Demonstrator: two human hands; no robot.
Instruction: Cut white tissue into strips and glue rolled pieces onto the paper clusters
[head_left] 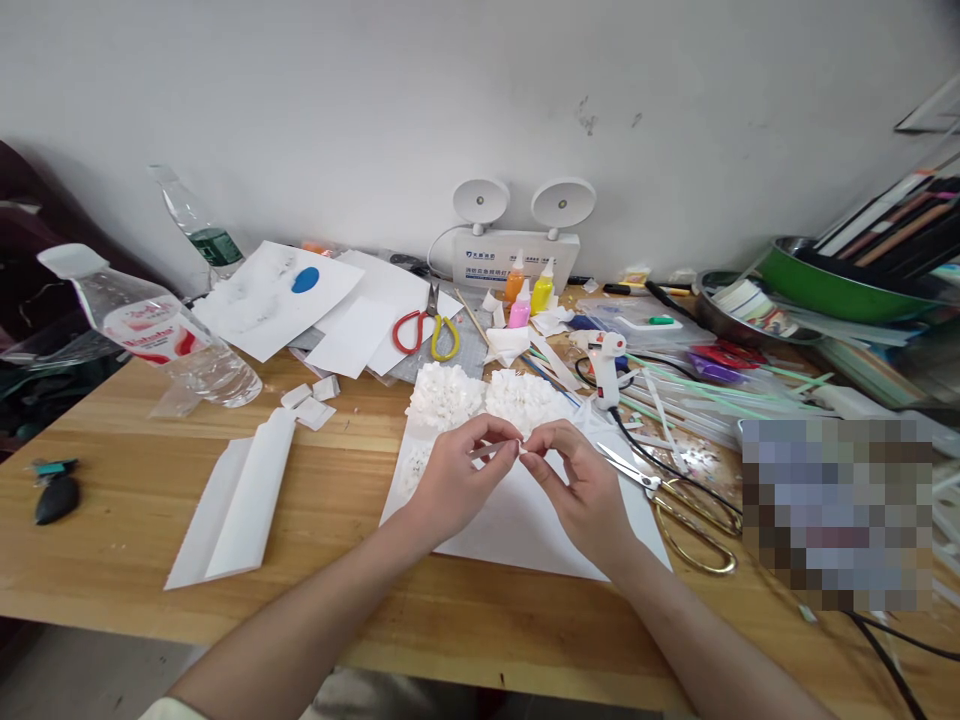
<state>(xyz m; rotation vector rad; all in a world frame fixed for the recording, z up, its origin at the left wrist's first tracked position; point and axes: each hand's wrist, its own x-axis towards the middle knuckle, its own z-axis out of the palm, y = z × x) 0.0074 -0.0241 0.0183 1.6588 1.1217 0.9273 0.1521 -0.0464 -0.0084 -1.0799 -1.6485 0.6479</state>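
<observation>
My left hand (459,482) pinches a thin white strip (486,452), seemingly paper, between thumb and index finger. The fingertips of my right hand (589,492) are closed on the strip's other end, meeting the left fingertips. Both hands hover over a white sheet (525,530) on the table. Along the sheet's far edge sit two fluffy clumps of white bits, a left clump (446,395) and a right clump (529,393). Beside my left hand, more white pieces (415,465) are partly hidden. Gold-handled scissors (694,520) lie right of my right hand, blades touching the sheet's edge.
A white glue gun (602,365) with a black cord stands behind my right hand. Pliers (427,325), paint bottles (541,288) and an emergency lamp (517,255) are farther back. Folded paper (240,500) and a water bottle (161,335) are at left; a green bowl (840,285) is at right.
</observation>
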